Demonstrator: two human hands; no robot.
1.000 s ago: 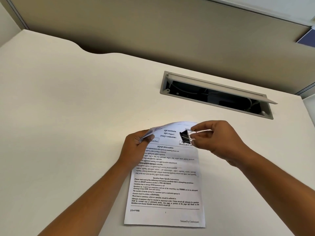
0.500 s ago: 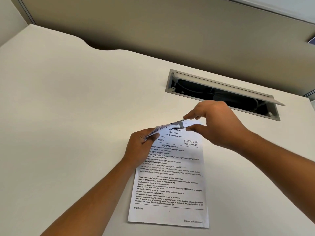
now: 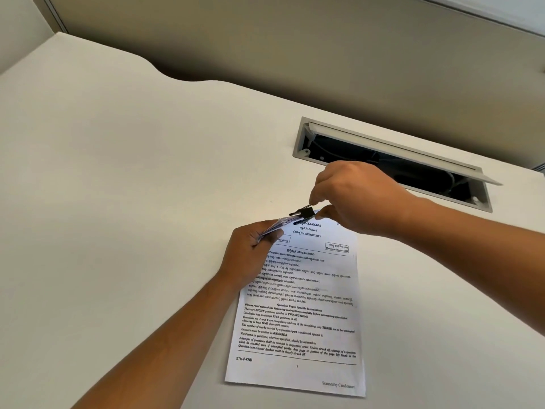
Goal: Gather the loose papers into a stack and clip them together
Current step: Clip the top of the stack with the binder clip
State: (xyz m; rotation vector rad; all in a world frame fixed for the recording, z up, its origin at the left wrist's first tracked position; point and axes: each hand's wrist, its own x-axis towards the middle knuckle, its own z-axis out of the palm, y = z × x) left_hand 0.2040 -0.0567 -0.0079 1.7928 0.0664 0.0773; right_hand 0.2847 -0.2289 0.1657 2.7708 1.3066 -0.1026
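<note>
We pinch the far left corner of the stack of papers (image 3: 298,305) in our left hand (image 3: 250,255), thumb on top, and raise it off the desk (image 3: 118,202). We judge this frees the top edge for the binder clip (image 3: 305,213). Our right hand (image 3: 359,199) nips the clip between thumb and forefinger, the other fingers curled in. That squeeze looks meant to spread its mouth over the sheets, though we cannot tell whether it already bites.

The clip sits at the middle of the raised top edge. The rest of the stack lies flat, close to the desk's near edge and right of its middle. The stack's long axis runs from near edge to far edge, with the heading pointing towards the cable hatch (image 3: 383,160).
</note>
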